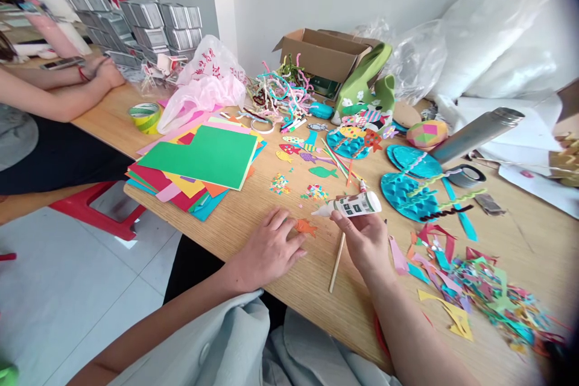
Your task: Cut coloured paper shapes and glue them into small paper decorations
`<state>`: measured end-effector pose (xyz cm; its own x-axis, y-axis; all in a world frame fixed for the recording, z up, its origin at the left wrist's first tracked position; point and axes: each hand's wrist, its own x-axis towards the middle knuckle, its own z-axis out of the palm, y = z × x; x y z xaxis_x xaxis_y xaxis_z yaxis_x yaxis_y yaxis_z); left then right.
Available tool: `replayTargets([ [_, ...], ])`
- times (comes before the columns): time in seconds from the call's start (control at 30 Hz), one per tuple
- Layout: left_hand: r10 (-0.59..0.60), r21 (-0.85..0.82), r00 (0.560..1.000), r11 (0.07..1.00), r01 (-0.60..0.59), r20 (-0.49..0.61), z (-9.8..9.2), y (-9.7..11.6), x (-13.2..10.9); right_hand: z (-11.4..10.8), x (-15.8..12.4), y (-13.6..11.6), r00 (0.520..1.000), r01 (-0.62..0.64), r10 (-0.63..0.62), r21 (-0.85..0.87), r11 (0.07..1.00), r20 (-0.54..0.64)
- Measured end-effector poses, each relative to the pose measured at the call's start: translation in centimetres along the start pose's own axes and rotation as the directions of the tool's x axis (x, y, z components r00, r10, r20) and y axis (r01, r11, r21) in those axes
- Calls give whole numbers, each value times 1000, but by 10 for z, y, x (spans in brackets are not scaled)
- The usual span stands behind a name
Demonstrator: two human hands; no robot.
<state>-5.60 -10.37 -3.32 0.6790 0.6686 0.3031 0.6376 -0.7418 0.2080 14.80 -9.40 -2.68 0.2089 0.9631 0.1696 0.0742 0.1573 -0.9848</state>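
Observation:
My left hand lies flat on the wooden table, fingers spread, its fingertips holding down a small orange paper fish. My right hand is closed round a white glue bottle that lies sideways, its nozzle pointing left toward the orange fish. A thin wooden stick rests on the table between my hands.
A stack of coloured paper with a green sheet on top lies to the left. Paper fish, blue plates, pipe cleaners, a cardboard box, a steel flask and paper scraps crowd the table. Another person's arms rest at far left.

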Motion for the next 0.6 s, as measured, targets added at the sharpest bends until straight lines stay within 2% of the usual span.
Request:
replayTargets([
  [0.2, 4, 17, 1000, 1000, -4, -3, 1, 0, 0, 6, -2, 2, 983, 16, 8, -129, 992, 183],
  [0.37, 5, 37, 1000, 999, -5, -1, 2, 0, 0, 9, -4, 10, 975, 87, -40, -213, 973, 218],
  [0.43, 2, 28, 1000, 1000, -2, -1, 1, 1, 0, 9, -4, 9, 981, 127, -94, -191, 973, 170],
  [0.53, -3, 3, 1000, 1000, 4, -16, 1, 1, -1, 4, -1, -1, 981, 189, -192, -132, 973, -10],
  [0.6, 0, -8, 999, 1000, 0, -40, 2, 0, -1, -2, 3, -12, 961, 227, -243, -122, 966, -130],
])
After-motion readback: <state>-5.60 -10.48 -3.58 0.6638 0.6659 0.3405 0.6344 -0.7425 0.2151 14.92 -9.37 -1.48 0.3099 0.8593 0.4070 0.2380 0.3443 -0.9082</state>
